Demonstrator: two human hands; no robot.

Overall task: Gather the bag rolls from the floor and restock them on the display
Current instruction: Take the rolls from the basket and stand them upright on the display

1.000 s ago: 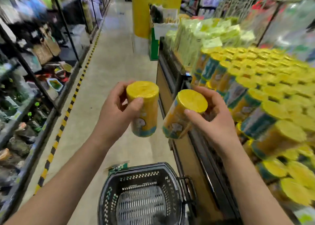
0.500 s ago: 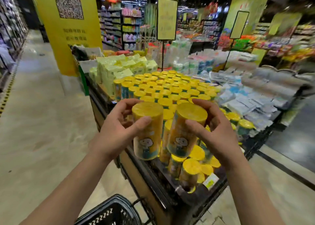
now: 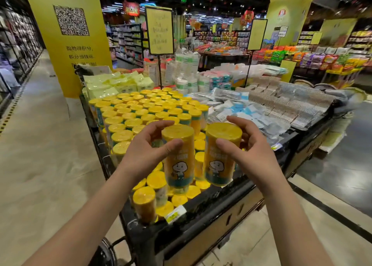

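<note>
Head view: left hand grips left roll; right hand, right roll.

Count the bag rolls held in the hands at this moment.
2. The left roll sits upright in the left hand, the right roll upright in the right hand, both above the display's near corner. Many more stand on the display, uncounted.

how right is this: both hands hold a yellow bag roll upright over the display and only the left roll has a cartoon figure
Not quite: the head view shows a cartoon figure on both the left roll and right roll. The left hand and right hand hold them upright over the display.
</note>
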